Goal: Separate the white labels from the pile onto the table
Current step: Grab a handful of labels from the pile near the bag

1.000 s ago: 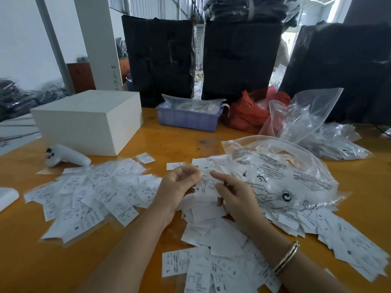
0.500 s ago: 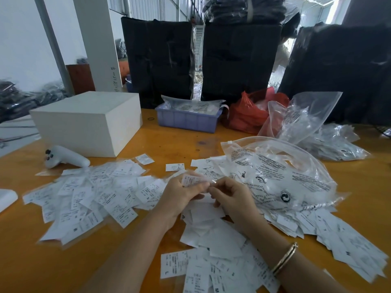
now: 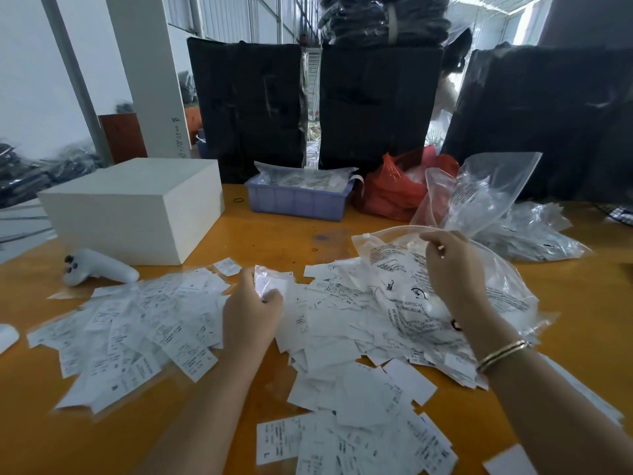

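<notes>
A big pile of white printed labels (image 3: 346, 341) covers the middle of the orange table (image 3: 281, 238). A second spread of labels (image 3: 130, 327) lies to the left. My left hand (image 3: 248, 313) grips a small white label in a clear sleeve (image 3: 270, 284) at the gap between the two heaps. My right hand (image 3: 452, 269) is raised over a large clear printed plastic bag (image 3: 411, 289) at the pile's right, fingers pinched together at the bag's upper edge; what they pinch is too small to tell.
A white box (image 3: 137, 207) and a white controller (image 3: 99, 269) sit at the left. A blue tray (image 3: 298, 200), a red bag (image 3: 397, 193) and more clear bags (image 3: 486, 193) line the back, with tall black bundles (image 3: 376, 108) behind.
My hands were together over the pile's middle working one label. They have parted: the left moved left with the label, the right rose to the right over the clear bag.
</notes>
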{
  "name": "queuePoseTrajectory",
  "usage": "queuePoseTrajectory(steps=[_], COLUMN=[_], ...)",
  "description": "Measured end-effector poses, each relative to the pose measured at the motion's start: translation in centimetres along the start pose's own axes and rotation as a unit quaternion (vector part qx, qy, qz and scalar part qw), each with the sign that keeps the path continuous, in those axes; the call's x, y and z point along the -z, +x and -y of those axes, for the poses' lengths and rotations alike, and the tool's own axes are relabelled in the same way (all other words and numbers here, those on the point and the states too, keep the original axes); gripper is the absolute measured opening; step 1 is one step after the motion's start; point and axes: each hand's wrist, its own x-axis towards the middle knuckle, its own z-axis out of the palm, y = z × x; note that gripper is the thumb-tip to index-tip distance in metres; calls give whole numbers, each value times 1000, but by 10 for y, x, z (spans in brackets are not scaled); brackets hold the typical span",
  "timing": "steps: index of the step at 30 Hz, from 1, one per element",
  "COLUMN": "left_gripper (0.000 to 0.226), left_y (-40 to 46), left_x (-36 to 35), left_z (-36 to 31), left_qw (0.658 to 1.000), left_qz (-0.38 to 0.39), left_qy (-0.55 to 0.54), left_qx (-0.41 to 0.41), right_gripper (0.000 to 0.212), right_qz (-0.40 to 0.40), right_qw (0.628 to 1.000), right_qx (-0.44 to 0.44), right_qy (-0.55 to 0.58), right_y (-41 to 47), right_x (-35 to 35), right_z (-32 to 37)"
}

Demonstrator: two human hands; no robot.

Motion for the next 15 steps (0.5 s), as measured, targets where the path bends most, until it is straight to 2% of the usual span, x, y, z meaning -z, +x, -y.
queuePoseTrajectory(steps=[1, 3, 6, 8, 10, 12, 15], left_gripper=[46, 37, 43, 54, 59, 58, 53], left_y=[1, 2, 5, 6, 6, 5, 2], left_x=[0, 0, 0, 0, 0, 0, -2], left_z=[3, 8, 12, 15, 17, 15, 11], left_qw=[999, 994, 981, 969, 963, 966, 972], left_qz=[-13, -31, -38, -44, -49, -49, -39], left_qy=[41, 105, 189, 244, 264, 250, 221], left_qx=[-5, -13, -5, -7, -17, -37, -77], right_gripper=[28, 28, 17, 27, 21, 15, 21], right_qz=[52, 169, 263, 260, 223, 181, 157], right_qw=[996, 962, 922, 921, 934, 952, 963], right_qx=[-19, -40, -63, -66, -64, -81, -108], right_qy=[-74, -209, -277, -284, -271, -234, -190], right_y=[6, 12, 8, 2, -1, -2, -2], right_x=[-1, -2, -7, -10, -11, -11, -11], right_z=[-9, -22, -28, -29, -29, -28, -32])
